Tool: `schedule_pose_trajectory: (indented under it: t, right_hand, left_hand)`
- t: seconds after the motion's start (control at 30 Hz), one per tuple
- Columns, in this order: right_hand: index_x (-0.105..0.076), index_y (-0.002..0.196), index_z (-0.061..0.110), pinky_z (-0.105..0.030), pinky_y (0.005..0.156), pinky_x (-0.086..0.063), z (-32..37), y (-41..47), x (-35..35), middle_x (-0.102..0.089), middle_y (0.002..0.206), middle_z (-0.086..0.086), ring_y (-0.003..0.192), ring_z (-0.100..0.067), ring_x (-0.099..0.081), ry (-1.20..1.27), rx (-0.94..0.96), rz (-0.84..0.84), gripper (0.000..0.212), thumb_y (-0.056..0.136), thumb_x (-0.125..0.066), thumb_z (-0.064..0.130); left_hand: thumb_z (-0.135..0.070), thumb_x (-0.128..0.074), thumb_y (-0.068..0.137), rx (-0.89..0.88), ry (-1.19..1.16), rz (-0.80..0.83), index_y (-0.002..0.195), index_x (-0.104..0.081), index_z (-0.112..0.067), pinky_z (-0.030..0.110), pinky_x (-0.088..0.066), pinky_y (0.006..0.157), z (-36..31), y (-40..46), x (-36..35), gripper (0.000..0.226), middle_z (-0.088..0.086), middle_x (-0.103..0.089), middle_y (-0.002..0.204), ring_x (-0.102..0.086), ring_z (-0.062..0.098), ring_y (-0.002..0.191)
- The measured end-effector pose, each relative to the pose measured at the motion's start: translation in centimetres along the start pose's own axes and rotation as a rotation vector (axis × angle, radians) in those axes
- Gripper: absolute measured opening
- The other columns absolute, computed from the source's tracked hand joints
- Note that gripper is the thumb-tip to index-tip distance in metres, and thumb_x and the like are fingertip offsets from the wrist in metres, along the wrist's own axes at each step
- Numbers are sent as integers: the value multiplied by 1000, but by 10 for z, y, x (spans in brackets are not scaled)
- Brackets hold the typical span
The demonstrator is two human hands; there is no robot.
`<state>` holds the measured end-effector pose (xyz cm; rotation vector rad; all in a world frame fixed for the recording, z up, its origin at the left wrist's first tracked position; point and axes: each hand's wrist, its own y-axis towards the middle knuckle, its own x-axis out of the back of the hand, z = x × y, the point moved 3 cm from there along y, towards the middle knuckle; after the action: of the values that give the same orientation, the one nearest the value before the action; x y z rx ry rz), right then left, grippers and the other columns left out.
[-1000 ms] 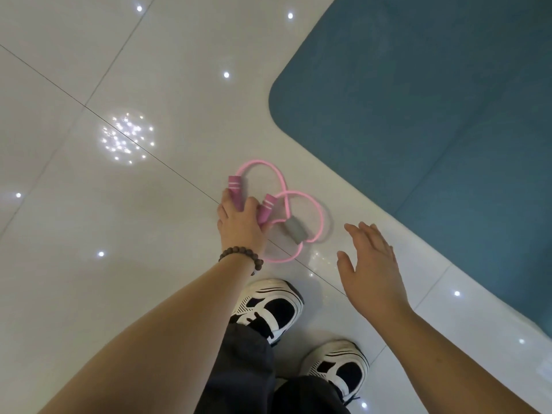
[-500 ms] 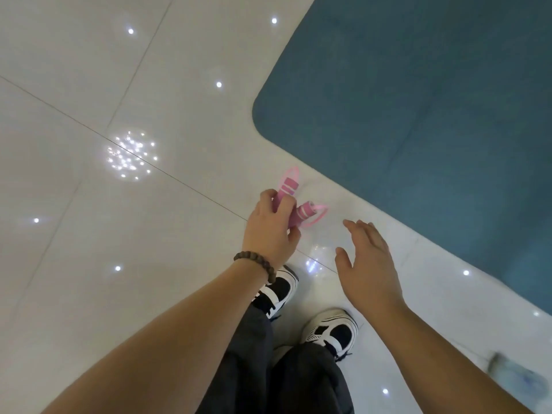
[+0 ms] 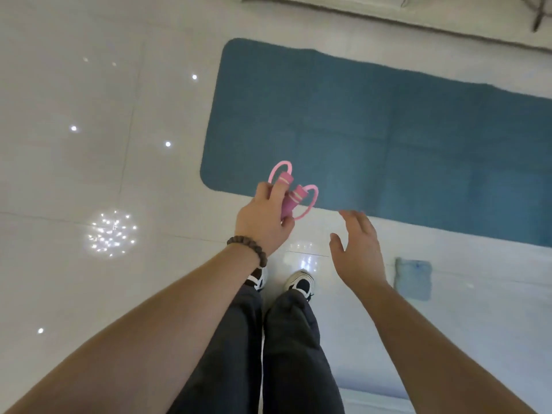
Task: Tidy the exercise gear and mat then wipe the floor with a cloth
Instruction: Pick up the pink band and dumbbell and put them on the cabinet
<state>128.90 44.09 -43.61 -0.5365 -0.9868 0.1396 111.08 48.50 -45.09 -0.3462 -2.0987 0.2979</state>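
Note:
My left hand [image 3: 263, 222] is closed around the two pink handles of a pink resistance band [image 3: 294, 195], held up off the floor with its thin loops sticking out above my fingers. My right hand [image 3: 357, 249] hovers open to the right of it, fingers spread, holding nothing. A teal exercise mat [image 3: 388, 138] lies flat on the white tiled floor ahead of me. A small light-blue folded cloth [image 3: 413, 279] rests on the floor just right of my right wrist.
Glossy white floor tiles [image 3: 89, 144] spread to the left, dotted with light reflections. A pale rug or furniture edge [image 3: 388, 16] runs along the top beyond the mat. My two black-and-white shoes [image 3: 300, 283] stand below the hands.
My left hand has lifted the pink band off the floor. I have risen, so the whole mat end and the blue cloth have come into sight.

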Motion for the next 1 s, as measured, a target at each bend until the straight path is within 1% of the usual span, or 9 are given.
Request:
schedule_pose_trajectory:
  t: [0.13,0.23,0.33,0.43,0.5,0.63,0.77,0.83,1.0]
  right_hand:
    - [-40,140,11,-41,115,-22,1,-42,72,-34,149,-11,141,-27,-24,39,-63,-123,48,93,-51,18]
    - [-42,139,10,-43,115,-23,-6,-78,113,-36,148,-12,141,-28,-24,95,-125,-235,48,92,-52,18]
    - [-42,139,13,-42,114,-23,-18,-118,145,-36,148,-11,141,-27,-23,127,-203,-321,49,92,-52,19]
    - [-41,140,14,-42,115,-22,-35,-161,169,-35,149,-11,141,-27,-22,177,-303,-413,50,92,-51,19]
    - [-42,139,13,-43,114,-23,-48,-190,182,-37,147,-13,140,-29,-25,208,-372,-486,50,91,-51,19]
    - [-47,136,9,-41,112,-24,-78,-251,197,-42,144,-16,137,-33,-32,264,-524,-619,51,87,-51,21]
    - [-40,141,13,-36,114,-19,-116,-307,205,-36,148,-10,141,-27,-24,310,-693,-687,51,91,-52,18]
    - [-39,142,13,-35,114,-17,-132,-323,208,-35,149,-10,142,-26,-22,329,-722,-730,51,92,-51,18]
    - [-35,144,16,-38,117,-16,-205,-374,220,-32,151,-6,144,-21,-17,451,-860,-819,52,94,-48,21]
  left_hand:
    - [-21,-61,82,-113,37,16,126,-45,-16,30,-40,57,-72,-15,55,48,9,-48,118,-56,32,66]
    - [-22,-61,83,-183,52,38,122,-46,-16,32,-40,55,-122,-28,83,42,8,-48,118,-57,34,66]
    - [-22,-61,83,-283,62,63,115,-46,-15,32,-39,53,-172,-47,101,35,8,-49,111,-57,35,64]
    - [-22,-62,84,-363,67,112,118,-45,-16,33,-41,55,-214,-69,106,39,7,-48,111,-59,35,67]
    - [-22,-63,84,-422,84,161,123,-44,-16,32,-39,56,-239,-84,101,43,8,-48,115,-58,35,68]
    - [-21,-61,84,-542,121,273,127,-43,-17,31,-36,56,-287,-119,80,47,9,-47,120,-58,36,70]
    - [-23,-58,85,-682,178,371,128,-40,-22,31,-38,59,-339,-154,50,47,4,-46,116,-58,32,72]
    - [-24,-58,85,-719,193,382,131,-38,-23,32,-40,61,-360,-162,39,50,2,-46,113,-56,29,71]
    - [-27,-60,86,-815,238,414,128,-40,-21,36,-46,62,-438,-199,-14,47,4,-47,110,-60,33,74]
